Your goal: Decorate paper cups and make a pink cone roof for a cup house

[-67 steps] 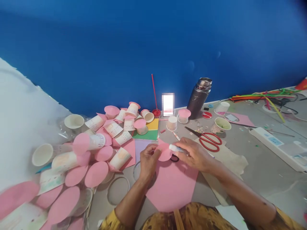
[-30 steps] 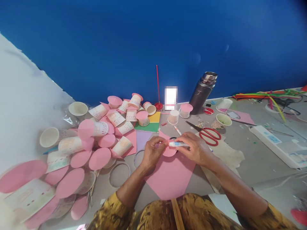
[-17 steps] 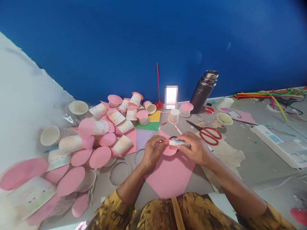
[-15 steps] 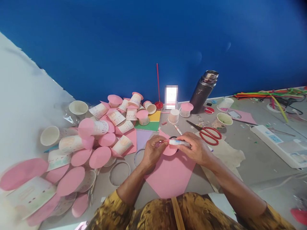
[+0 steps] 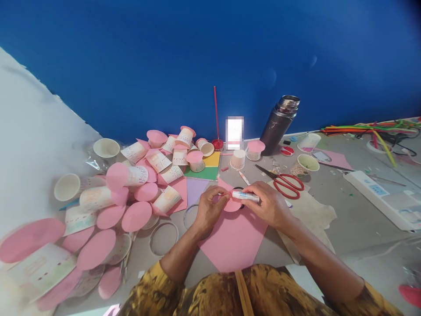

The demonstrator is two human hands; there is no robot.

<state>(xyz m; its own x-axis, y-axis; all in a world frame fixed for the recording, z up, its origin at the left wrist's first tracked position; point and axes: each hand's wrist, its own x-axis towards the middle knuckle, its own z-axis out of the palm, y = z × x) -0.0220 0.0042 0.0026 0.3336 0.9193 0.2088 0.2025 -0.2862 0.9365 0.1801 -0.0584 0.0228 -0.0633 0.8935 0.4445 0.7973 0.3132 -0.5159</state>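
My left hand (image 5: 210, 206) pinches the edge of a small pink paper circle (image 5: 232, 205), held just above a larger pink paper sheet (image 5: 234, 237) on the table. My right hand (image 5: 267, 204) is closed round a small white glue tube (image 5: 245, 195), whose tip points left onto the circle's upper edge near my left fingertips. A dark ring lies partly hidden behind the circle.
A heap of paper cups with pink circle lids (image 5: 131, 184) fills the left. Red-handled scissors (image 5: 286, 184), a dark steel flask (image 5: 279, 123), loose cups (image 5: 304, 164), coloured paper squares (image 5: 205, 173), a white power strip (image 5: 381, 197) and bright sticks (image 5: 371, 129) lie around.
The view has shifted slightly upward since the oldest frame. My hands stay together on the pink circle; the glue tube's tip has crept a little along its edge.
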